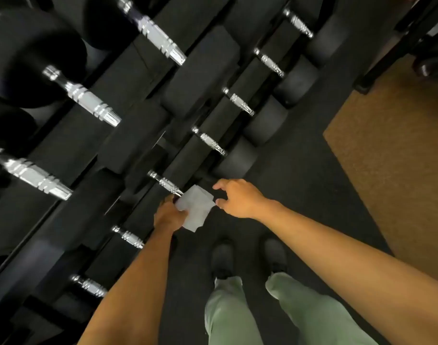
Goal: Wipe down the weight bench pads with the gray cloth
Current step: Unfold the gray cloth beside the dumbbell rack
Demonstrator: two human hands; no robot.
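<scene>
Gray cloth: pale, crumpled, in loose layers; held in the air low in the middle of the view, in front of the bottom tier of a dumbbell rack, just beside the near end of a chrome dumbbell handle.

Left hand: back turned up, fingers curled round the cloth's left edge, gripping it.

Right hand: just right of the cloth, fingers bent and spread, forefinger and thumb apart, thumb tip close against the cloth's right edge; contact not determinable.

Rack: black, two tiers in view, rows of black-headed dumbbells with ribbed chrome handles; any lettering too dark and blurred to read.

Below: green trousers, black shoes, dark floor; brown mat at right.
</scene>
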